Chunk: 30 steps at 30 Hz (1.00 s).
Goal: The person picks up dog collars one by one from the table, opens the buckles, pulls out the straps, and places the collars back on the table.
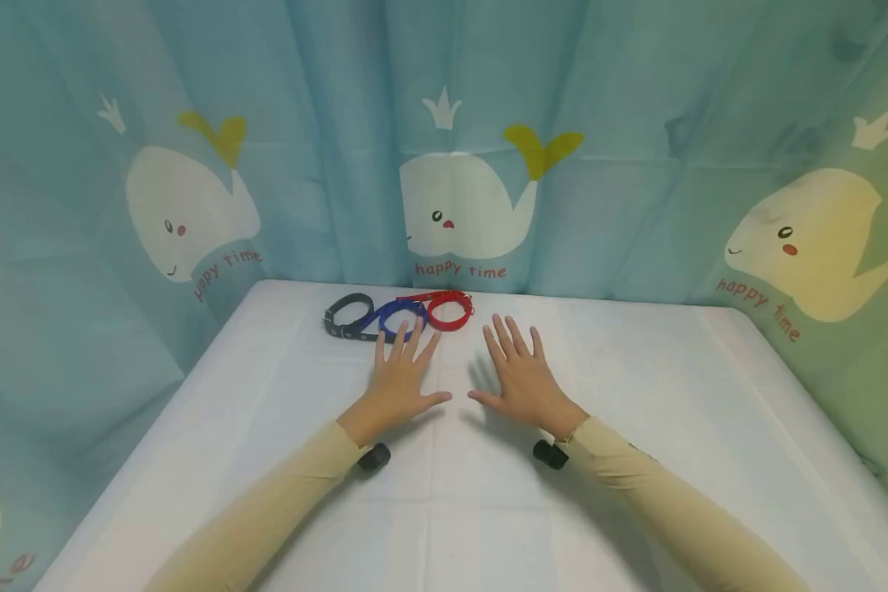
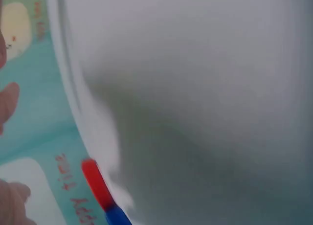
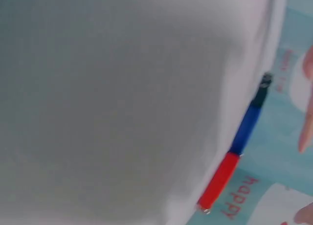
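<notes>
Three buckled straps that look like pet collars lie coiled in a row at the table's far side: a black collar [image 1: 355,335] on the left, a blue collar [image 1: 381,319] in the middle and a red collar [image 1: 450,326] on the right. My left hand [image 1: 398,388], fingers spread and straight, is just in front of them. Its fingertips overlap the blue collar in the head view; the left wrist view shows a gap. To the right, my right hand [image 1: 527,388] is spread too, holding nothing, with its shadow on the cloth beneath. Both palms face down.
A white cloth covers the table [image 1: 681,395]. Behind it hangs a blue-green curtain [image 1: 622,214] printed with whales. A small black device [image 1: 374,457] sits under the left wrist, and another black device [image 1: 551,454] under the right.
</notes>
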Tool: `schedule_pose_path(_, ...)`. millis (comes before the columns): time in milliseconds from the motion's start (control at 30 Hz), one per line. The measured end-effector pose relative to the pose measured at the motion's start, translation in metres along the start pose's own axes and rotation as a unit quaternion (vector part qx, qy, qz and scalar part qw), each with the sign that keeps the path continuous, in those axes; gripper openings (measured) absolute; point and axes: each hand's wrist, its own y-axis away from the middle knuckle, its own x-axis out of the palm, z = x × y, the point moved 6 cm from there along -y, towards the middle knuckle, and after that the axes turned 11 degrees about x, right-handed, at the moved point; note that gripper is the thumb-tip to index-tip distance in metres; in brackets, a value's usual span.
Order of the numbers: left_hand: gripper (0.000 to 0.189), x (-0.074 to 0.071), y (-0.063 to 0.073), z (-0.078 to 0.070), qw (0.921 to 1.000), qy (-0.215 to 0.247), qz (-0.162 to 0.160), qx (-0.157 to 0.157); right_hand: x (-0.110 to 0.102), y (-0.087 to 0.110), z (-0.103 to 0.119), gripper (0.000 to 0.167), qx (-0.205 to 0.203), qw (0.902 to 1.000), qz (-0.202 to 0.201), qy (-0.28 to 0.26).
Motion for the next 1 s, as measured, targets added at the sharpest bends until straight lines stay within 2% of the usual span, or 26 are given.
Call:
schedule_pose_path(167, 0.091, 0.002, -0.02, 0.022, 0.9991, -0.025, 0.025, 0.021, 0.008, -0.028, -0.009, 0.094, -0.035, 0.9992, 0.0, 0.017)
schedule_pose_path(333, 0.086, 0.007, -0.042, 0.04, 0.9973, -0.032, 0.055, 0.038, 0.014, -0.053, -0.016, 0.086, -0.09, 0.9956, 0.0, 0.026)
schedule_pose_path(533, 0.077, 0.008, -0.066, 0.047, 0.9919, -0.047, 0.078, 0.089, 0.021, -0.075, -0.024, 0.076, -0.15, 0.9875, -0.005, 0.048)
schedule_pose_path(700, 0.063, 0.007, -0.078, 0.051, 0.989, -0.063, 0.061, 0.119, 0.026, -0.087, -0.022, 0.066, -0.198, 0.9781, -0.001, 0.062)
schedule_pose_path(833, 0.049, 0.007, -0.088, 0.054, 0.9907, -0.052, 0.046, 0.117, 0.031, -0.098, -0.018, 0.058, -0.209, 0.9742, 0.007, 0.084)
schedule_pose_path(1000, 0.027, 0.014, -0.101, 0.051, 0.9899, -0.046, 0.06, 0.12, 0.042, -0.11, -0.013, 0.046, -0.19, 0.9765, 0.037, 0.095)
